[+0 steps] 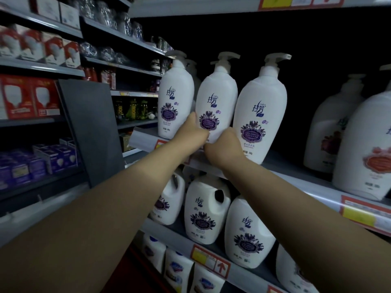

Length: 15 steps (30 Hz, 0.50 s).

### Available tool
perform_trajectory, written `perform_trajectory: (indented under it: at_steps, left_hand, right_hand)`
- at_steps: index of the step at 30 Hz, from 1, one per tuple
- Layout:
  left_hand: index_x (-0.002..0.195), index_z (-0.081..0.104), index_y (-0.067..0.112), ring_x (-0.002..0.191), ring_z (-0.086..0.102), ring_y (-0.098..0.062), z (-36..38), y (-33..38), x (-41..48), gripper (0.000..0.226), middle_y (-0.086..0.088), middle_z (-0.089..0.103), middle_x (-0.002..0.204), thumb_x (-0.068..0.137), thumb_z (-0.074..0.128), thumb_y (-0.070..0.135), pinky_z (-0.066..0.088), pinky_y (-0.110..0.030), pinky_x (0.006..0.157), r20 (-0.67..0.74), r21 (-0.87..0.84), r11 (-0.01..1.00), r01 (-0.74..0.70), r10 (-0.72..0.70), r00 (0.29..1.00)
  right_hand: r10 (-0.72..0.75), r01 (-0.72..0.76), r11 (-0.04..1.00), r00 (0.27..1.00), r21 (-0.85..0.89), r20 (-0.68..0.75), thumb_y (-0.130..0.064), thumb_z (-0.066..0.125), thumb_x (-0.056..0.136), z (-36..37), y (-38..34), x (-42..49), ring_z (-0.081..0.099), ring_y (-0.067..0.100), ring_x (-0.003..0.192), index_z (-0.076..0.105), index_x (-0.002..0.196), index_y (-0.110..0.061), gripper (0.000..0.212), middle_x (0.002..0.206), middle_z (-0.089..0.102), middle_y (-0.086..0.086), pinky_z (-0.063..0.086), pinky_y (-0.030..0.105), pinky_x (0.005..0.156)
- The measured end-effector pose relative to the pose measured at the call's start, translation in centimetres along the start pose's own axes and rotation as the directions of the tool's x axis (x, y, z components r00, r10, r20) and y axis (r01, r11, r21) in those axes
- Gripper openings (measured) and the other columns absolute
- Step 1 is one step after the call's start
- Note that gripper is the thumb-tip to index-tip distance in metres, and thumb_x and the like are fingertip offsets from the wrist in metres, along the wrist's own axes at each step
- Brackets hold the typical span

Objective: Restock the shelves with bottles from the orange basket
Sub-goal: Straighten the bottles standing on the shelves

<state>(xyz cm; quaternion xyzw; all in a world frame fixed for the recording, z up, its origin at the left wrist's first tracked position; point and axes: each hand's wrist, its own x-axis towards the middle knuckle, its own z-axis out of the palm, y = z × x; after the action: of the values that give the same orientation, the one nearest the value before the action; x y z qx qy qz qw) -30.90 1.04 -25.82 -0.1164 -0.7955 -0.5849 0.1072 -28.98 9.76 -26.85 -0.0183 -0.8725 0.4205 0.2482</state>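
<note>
Seen from the head camera, two bare arms reach up to a shop shelf (296, 173) that carries tall white pump bottles with purple labels. Both hands grip the middle bottle (215, 96) low down. The left hand (195, 129) wraps its lower left side and the right hand (225, 144) wraps its lower right side, with the fingers of both going out of sight behind it. The hands hide the bottle's base, so whether it rests on the shelf cannot be told.

The middle bottle is close to the shelf's front edge, just beside the left bottle (175, 96) and the right bottle (260, 106), with hardly any gap on either side. The left bottle stands at the shelf's left end, above the price rail (146, 137) along the front edge.

To the right of the right bottle the shelf lies bare and dark as far as the red-labelled bottles (364, 153) near the right edge. The space behind the front row is dark too.

On the lower shelf (169, 235), white jugs (206, 210) with handles stand near its front edge, under the arms.
</note>
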Motion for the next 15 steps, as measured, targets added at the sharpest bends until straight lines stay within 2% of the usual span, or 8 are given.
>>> perform_trajectory:
  at_steps: [2, 6, 10, 12, 15]
  left_hand:
    - [0.125, 0.051, 0.016, 0.111, 0.057, -0.023, -0.15, -0.05, -0.13, 0.053, -0.006, 0.062, 0.121, 0.075, 0.044, 0.000, 0.047, -0.032, 0.094, 0.000, -0.011, 1.000, -0.004, 0.004, 1.000]
    - [0.121, 0.053, 0.015, 0.111, 0.058, -0.025, -0.30, -0.20, -0.20, 0.057, -0.007, 0.063, 0.118, 0.066, 0.042, 0.004, 0.047, -0.036, 0.098, -0.004, -0.014, 1.000, -0.020, 0.020, 1.000]
    - [0.123, 0.052, 0.016, 0.112, 0.057, -0.025, -0.48, -0.07, -0.51, 0.062, -0.007, 0.063, 0.118, 0.062, 0.042, 0.006, 0.047, -0.039, 0.098, 0.012, -0.013, 1.000, -0.028, 0.028, 1.000]
    - [0.128, 0.049, 0.016, 0.115, 0.055, -0.024, -0.43, -0.11, -0.59, 0.065, -0.006, 0.061, 0.122, 0.064, 0.043, 0.004, 0.045, -0.039, 0.101, 0.026, -0.022, 0.999, -0.037, 0.038, 0.999]
    - [0.129, 0.047, 0.019, 0.114, 0.056, -0.024, -0.27, -0.42, -0.52, 0.076, -0.005, 0.061, 0.122, 0.053, 0.041, 0.011, 0.046, -0.040, 0.102, 0.024, -0.041, 0.998, -0.047, 0.047, 0.999]
  right_hand:
    - [0.006, -0.005, 1.000, 1.000, -0.025, 0.010, -0.009, 0.060, 0.083, -0.08, 0.04, -0.34, 0.055, 0.031, 0.117, 0.040, 0.125, 0.006, 0.049, 0.127, 0.056, 0.020, 0.042, 0.030, 0.089]
    - [-0.020, 0.021, 0.999, 0.999, -0.038, 0.030, -0.015, 0.064, 0.080, -0.06, -0.13, -0.58, 0.058, 0.032, 0.112, 0.044, 0.124, 0.005, 0.052, 0.121, 0.059, 0.019, 0.049, 0.033, 0.088]
    - [-0.017, 0.017, 1.000, 1.000, -0.026, 0.019, -0.011, 0.061, 0.080, 0.03, -0.27, -0.90, 0.059, 0.032, 0.110, 0.043, 0.124, 0.005, 0.050, 0.119, 0.061, 0.019, 0.050, 0.037, 0.089]
    - [-0.017, 0.017, 1.000, 1.000, -0.020, 0.006, -0.011, 0.060, 0.080, 0.07, -0.30, -1.07, 0.060, 0.032, 0.110, 0.044, 0.123, 0.004, 0.049, 0.119, 0.061, 0.019, 0.050, 0.034, 0.086]
    - [-0.015, 0.016, 1.000, 1.000, -0.024, 0.012, -0.011, 0.059, 0.083, -0.04, -0.16, -1.15, 0.059, 0.030, 0.110, 0.043, 0.124, 0.003, 0.046, 0.121, 0.060, 0.018, 0.041, 0.026, 0.075]
